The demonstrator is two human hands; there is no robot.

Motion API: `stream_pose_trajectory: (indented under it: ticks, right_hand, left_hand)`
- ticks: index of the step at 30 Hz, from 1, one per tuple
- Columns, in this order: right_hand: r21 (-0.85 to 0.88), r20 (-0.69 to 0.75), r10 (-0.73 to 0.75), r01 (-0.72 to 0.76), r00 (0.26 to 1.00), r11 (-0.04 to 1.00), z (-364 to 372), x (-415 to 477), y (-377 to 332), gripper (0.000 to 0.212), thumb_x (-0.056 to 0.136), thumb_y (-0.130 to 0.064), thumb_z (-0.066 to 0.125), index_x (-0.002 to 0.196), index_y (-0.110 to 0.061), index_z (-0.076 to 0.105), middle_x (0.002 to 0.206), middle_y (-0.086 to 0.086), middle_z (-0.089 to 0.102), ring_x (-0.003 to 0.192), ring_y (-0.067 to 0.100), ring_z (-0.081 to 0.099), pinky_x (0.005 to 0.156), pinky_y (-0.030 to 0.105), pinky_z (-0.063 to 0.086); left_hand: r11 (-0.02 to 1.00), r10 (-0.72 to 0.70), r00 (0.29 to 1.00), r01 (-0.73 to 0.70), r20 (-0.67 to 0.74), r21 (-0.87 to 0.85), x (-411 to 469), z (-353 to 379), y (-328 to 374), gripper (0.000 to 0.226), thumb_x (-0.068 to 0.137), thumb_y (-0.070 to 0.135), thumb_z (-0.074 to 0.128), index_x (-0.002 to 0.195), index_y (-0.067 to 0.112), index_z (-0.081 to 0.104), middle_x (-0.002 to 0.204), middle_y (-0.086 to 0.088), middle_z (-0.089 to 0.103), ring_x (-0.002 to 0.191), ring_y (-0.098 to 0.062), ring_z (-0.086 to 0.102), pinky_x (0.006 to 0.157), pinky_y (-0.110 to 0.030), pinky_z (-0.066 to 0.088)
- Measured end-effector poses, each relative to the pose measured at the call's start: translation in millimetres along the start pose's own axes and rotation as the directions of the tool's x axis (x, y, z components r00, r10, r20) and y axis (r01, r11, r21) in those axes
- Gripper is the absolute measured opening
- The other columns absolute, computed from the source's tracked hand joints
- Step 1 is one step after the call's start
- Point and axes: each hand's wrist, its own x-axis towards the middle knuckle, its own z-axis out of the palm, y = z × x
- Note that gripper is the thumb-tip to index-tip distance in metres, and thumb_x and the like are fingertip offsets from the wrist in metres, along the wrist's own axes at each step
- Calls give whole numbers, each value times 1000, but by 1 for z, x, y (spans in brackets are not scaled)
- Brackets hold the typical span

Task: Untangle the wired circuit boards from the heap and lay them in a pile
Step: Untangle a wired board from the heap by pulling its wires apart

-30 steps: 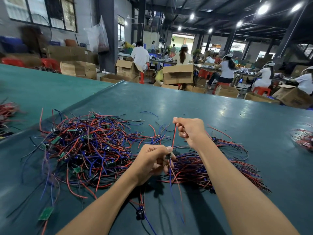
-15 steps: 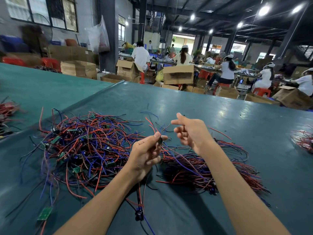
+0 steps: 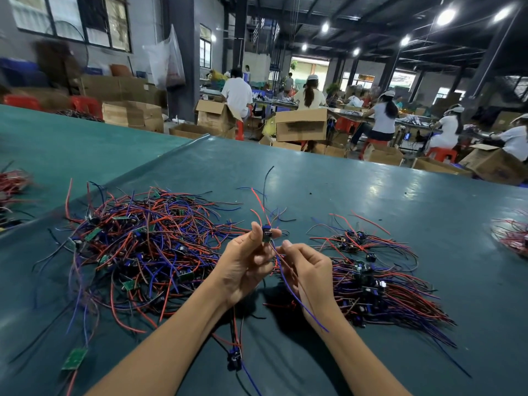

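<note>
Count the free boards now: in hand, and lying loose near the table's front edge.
Held board (left hand pinches it, right hand pinches its wires): 1
Loose green board: 1
Loose board with blue part: 1
Total: 3

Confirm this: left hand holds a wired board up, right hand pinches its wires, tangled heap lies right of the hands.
Not quite: the head view shows the tangled heap left of the hands. The left hand does hold the wired board up and the right hand pinches its wires.
</note>
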Motion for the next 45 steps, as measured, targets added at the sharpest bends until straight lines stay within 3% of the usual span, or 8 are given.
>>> stream_pose_trajectory:
  ticks: [6,10,20,28,31,34,40,45]
  right_hand:
    - [-66,-4,-37,36,999,997,3,-6,-3,35,97,-11,64,63,-13,69,49,-1,51,38,5,38,37,14,29]
    - [-60,7,19,-19,1000,998,1,-6,-4,32,98,-13,62,67,-13,68,51,3,47,39,12,31,38,16,22]
    - [-35,29,33,-32,999,999,0,-5,-3,29,98,-10,61,72,-13,72,53,5,45,38,10,30,37,15,21]
    - [3,43,91,-91,995,996,-2,-4,-3,18,95,-17,65,85,-8,77,58,9,51,37,10,35,36,15,22]
    - [64,114,108,-116,988,991,-1,-5,-7,29,88,-38,69,88,-10,79,66,13,63,41,13,46,38,17,29]
    - [107,193,143,-166,971,980,-6,-4,-11,44,92,-44,63,93,-2,77,82,20,68,48,18,54,39,21,33]
    - [144,230,127,-163,965,976,-11,-9,-16,13,86,-11,69,96,-9,78,75,14,66,47,18,57,35,21,38]
    - [181,104,117,-134,988,974,1,-10,-16,18,80,-28,78,93,-17,77,69,8,63,46,17,54,33,22,39]
  left_hand:
    - [996,-91,996,91,-22,-5,1,-4,0,34,80,39,74,92,7,80,63,2,51,44,-1,40,36,-12,29]
    - [990,-136,990,134,-48,-45,3,-5,3,42,77,32,64,101,1,78,70,-3,55,49,-5,43,41,-15,21]
    - [979,-127,991,132,39,-153,8,-10,3,50,80,22,44,111,-5,73,74,-6,57,54,-14,47,47,-25,45]
    - [991,-117,993,114,-34,-75,7,-8,4,39,80,28,54,102,6,78,78,-3,62,55,-12,45,50,-24,37]
    - [995,-99,993,99,-71,-4,6,-7,3,30,82,35,64,98,14,78,85,-1,67,61,-11,49,63,-29,35]
    - [996,-67,991,73,-119,49,6,-3,2,35,75,43,74,97,16,67,84,0,70,54,-10,50,59,-23,48]
    - [997,37,978,-22,-205,75,4,1,3,11,72,33,79,73,22,74,99,-9,76,52,-7,52,51,-19,41]
    - [978,64,989,-35,-135,206,1,0,0,25,71,35,87,82,23,68,80,-2,66,69,-15,55,64,-32,35]
